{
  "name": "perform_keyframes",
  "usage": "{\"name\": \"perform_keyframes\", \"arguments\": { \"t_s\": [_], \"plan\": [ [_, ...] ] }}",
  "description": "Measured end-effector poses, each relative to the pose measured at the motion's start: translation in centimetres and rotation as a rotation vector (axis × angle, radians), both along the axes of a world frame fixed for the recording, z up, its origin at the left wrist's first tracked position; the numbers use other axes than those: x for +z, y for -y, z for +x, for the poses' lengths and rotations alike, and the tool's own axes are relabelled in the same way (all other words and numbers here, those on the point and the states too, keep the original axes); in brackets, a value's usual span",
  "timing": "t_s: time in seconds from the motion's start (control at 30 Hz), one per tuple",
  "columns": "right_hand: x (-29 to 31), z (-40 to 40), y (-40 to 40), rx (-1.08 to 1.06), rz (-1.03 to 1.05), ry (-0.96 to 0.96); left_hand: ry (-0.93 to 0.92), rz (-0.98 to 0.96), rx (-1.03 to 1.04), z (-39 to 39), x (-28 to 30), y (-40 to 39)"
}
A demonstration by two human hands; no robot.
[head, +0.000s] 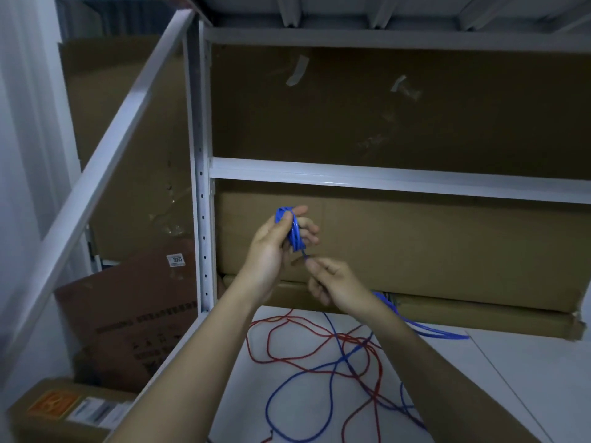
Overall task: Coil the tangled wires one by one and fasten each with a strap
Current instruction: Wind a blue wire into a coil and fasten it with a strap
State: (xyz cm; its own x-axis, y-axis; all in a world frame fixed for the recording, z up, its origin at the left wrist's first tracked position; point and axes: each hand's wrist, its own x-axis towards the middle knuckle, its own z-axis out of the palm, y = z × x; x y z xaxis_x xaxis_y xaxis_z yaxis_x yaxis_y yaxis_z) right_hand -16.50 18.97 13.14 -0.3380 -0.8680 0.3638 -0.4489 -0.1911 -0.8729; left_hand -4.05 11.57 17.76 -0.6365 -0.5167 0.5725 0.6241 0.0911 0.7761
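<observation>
The left hand (271, 241) is held up in front of the shelves. Its thumb and fingers are curled round a small blue coil (290, 230) of wire, gripping it. The coil stands up and down in the hand.

The right hand (335, 282) is just below and to the right. Its thumb and first finger pinch the loose end of the blue wire that hangs down from the coil. The other fingers are curled in.

Below the arms, on the white shelf (527, 378), lies a messy tangle. Red wires (287, 321) and a blue wire (281, 388) loop over and under each other. To the right of the right wrist lies another blue bundle (425, 327), close to the boxes at the far side.

A long brown box (447, 251) stands at the back of this shelf. Above it runs a white shelf bar (383, 179). To the left, outside the white post (203, 219), more brown boxes (128, 330) lean and stand lower down.
</observation>
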Motion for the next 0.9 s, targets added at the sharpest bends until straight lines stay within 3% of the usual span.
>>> {"name": "perform_keyframes", "arguments": {
  "t_s": [0.1, 0.23, 0.37, 0.43, 0.6, 0.7, 0.8, 0.9],
  "plan": [
    [-2.8, 1.4, 0.3, 0.055, 0.107, -0.099, 0.045, 0.004, 0.2, -1.2, -1.1, 0.5],
    [-4.0, 1.4, -1.0, 0.009, 0.257, -0.425, 0.341, -0.321, 0.506, -2.0, -4.2, 2.6],
    [-2.3, 0.2, -3.0, -0.11, 0.243, -1.016, 0.741, -0.716, 0.545, -0.7, -6.4, 3.8],
    [-1.6, -1.0, -3.6, -0.173, 0.225, -1.141, 0.881, -0.847, 0.491, -0.3, -6.9, 3.9],
    [-1.2, -4.7, -3.6, -0.301, 0.157, -1.212, 0.87, -0.787, 0.21, 0.0, -6.8, 1.6],
    [-2.3, -5.9, -3.2, -0.536, 0.017, -1.317, 0.845, -0.751, 0.056, -0.1, -6.6, -0.2],
    [-4.0, -5.4, -3.3, -0.637, -0.085, -1.145, 0.793, -0.643, -0.019, 0.0, -6.9, -0.8],
    [-5.3, -4.2, -3.4, -0.58, -0.131, -0.72, 0.664, -0.315, -0.044, 0.4, -6.8, -0.5]
  ]
}}
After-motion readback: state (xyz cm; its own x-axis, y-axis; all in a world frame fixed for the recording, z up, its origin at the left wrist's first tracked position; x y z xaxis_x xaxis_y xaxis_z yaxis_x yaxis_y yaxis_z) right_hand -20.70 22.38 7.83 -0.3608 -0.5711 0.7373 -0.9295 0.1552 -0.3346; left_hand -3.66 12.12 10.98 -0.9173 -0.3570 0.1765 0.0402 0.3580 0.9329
